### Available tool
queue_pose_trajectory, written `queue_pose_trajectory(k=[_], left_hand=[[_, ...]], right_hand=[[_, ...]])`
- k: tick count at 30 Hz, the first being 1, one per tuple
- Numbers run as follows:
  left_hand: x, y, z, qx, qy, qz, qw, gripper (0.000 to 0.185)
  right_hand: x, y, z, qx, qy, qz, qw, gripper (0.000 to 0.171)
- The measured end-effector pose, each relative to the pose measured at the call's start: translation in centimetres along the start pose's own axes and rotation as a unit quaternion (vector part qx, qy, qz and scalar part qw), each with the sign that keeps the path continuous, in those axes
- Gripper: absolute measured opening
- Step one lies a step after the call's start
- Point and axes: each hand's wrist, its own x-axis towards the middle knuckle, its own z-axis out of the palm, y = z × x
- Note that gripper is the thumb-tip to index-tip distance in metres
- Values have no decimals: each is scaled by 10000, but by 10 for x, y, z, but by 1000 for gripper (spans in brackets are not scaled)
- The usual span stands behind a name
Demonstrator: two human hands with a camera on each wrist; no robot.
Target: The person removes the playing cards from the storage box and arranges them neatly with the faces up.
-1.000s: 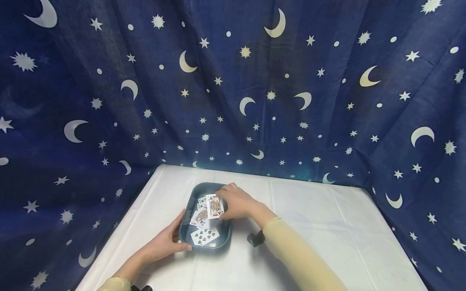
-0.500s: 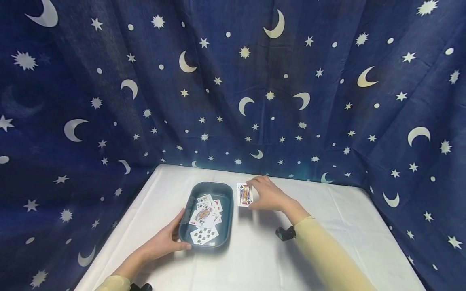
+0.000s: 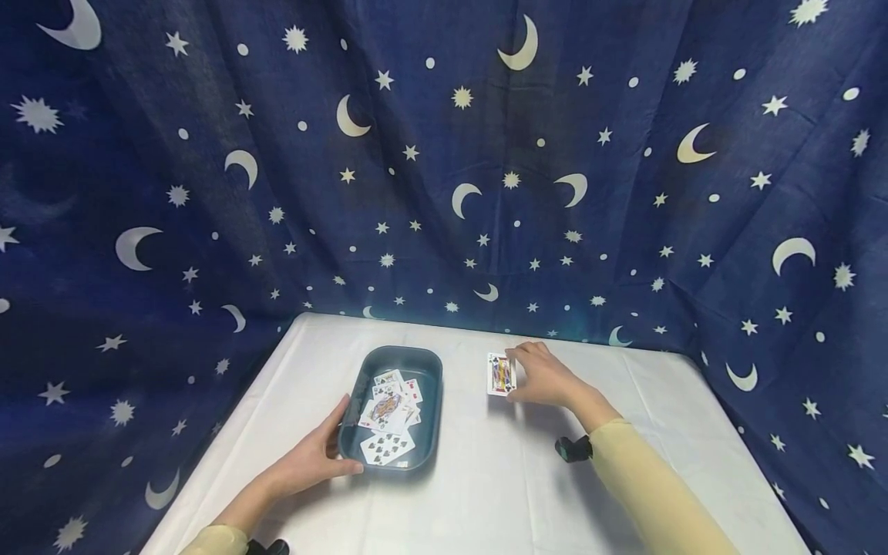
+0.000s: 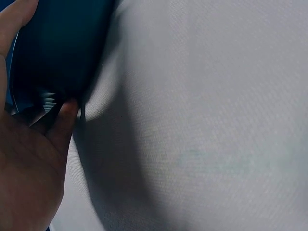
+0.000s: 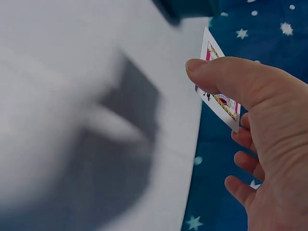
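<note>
My right hand [image 3: 544, 376] pinches a playing card [image 3: 501, 375], a picture card, above the white table to the right of the basin. In the right wrist view the thumb lies across the card's face [image 5: 224, 103] and the card stands tilted. My left hand [image 3: 311, 456] grips the near-left corner of a dark blue basin [image 3: 436, 416], its thumb along the near wall. Inside the basin several playing cards [image 3: 385, 412] lie loosely overlapped, face up; the nearest is a spade card [image 3: 387, 448] with many pips.
A white cloth covers the table [image 3: 444, 512]. Dark blue curtain [image 3: 416, 193] with moons and stars hangs behind and along both sides. A dark wrist camera [image 3: 573, 449] sits below the right wrist.
My right hand has lifted the picture card out of the basin and carried it rightward over the table. My left hand has stayed on the basin.
</note>
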Motion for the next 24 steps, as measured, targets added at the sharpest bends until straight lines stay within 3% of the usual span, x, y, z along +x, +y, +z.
queue_pose_trajectory(k=[11, 19, 24], left_hand=[[0, -3, -1, 199, 81, -125, 9997, 123], [2, -6, 1, 259, 94, -258, 9993, 125], [1, -2, 1, 137, 49, -105, 9998, 124]], right_hand=[[2, 21, 28, 292, -142, 335, 9989, 87], [11, 19, 48, 325, -304, 476, 9979, 88], [17, 12, 53, 400, -385, 604, 9966, 87]])
